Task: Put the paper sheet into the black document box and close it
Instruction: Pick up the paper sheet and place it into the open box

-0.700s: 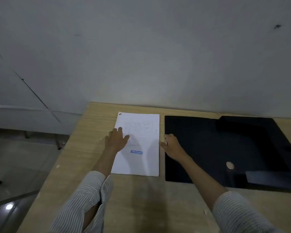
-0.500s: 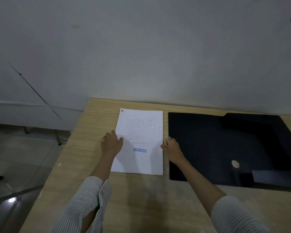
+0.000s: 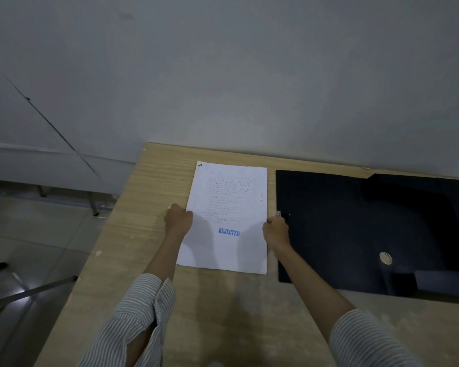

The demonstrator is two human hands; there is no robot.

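A white paper sheet (image 3: 228, 215) with printed text and a blue "REJECTED" stamp lies flat on the wooden table (image 3: 157, 181). My left hand (image 3: 178, 221) is curled at the sheet's left edge, fingers closed on it. At the right edge my right hand (image 3: 276, 231) grips the sheet the same way. To the right lies the black document box (image 3: 355, 229), flat and dark, with a round metal snap (image 3: 385, 257) on it. Whether its flap is open is hard to tell in the dim light.
A grey wall (image 3: 249, 88) runs along the table's far edge. The table's left edge drops to a tiled floor (image 3: 37, 234) with metal legs (image 3: 29, 292) showing. Bare tabletop lies between me and the sheet.
My left hand slid off the top of the sheet to its left edge. My right hand stayed at the right edge. Both now pinch the sheet's sides.
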